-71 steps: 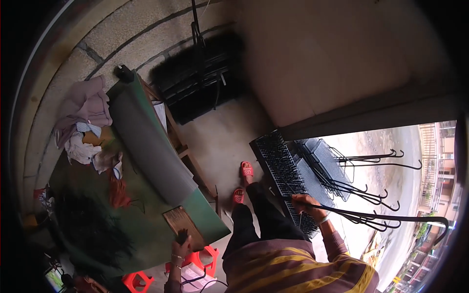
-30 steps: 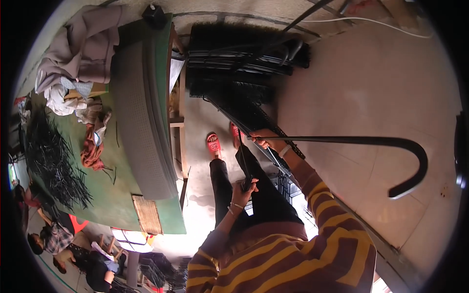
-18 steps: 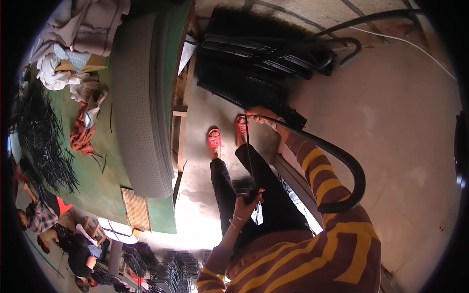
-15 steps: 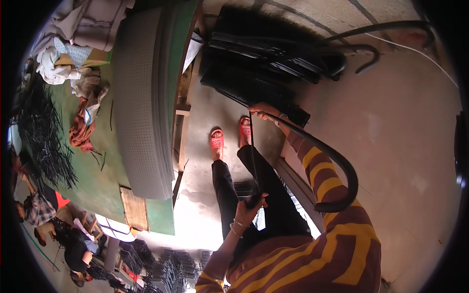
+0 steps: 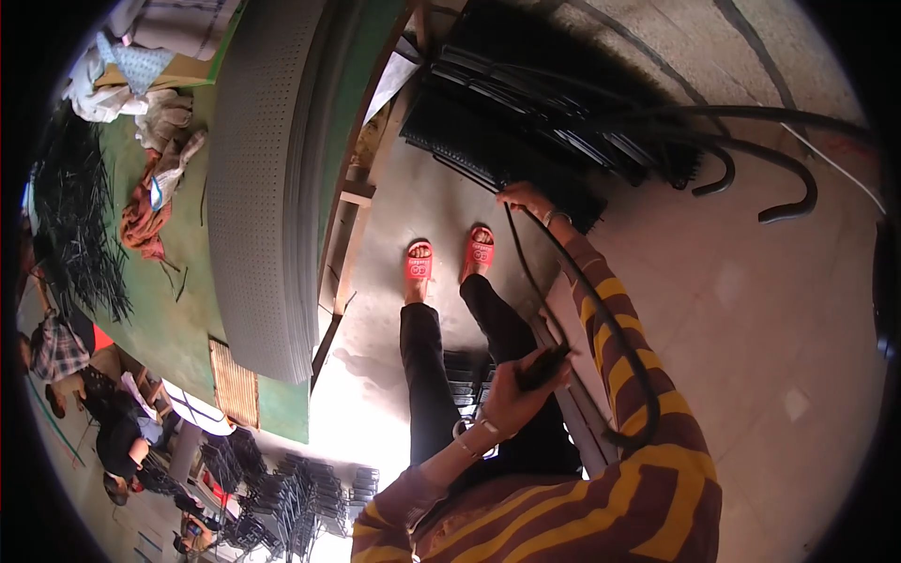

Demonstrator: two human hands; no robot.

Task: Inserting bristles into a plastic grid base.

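A black tube frame [image 5: 610, 324] with a hooked end lies across my right forearm. My right hand [image 5: 527, 199] is closed around the frame's far part, beside a stack of black mesh panels [image 5: 526, 155]. Closer to my body, my left hand [image 5: 516, 399] is wrapped round the dark near end of the frame's other length, over my left thigh. That held end is partly hidden by my fingers.
Left of me, grey perforated sheets [image 5: 258, 216] are piled on a green table [image 5: 164, 300] with cloths [image 5: 145, 211] and black strips [image 5: 80, 216]. More hooked tubes [image 5: 784, 164] stick out at the upper right. People [image 5: 122, 450] and black racks [image 5: 291, 497] are at the lower left.
My left hand has moved right and a little farther from my body, with the frame's end in it. The hooked end has dropped nearer to my body. My view has shifted slightly.
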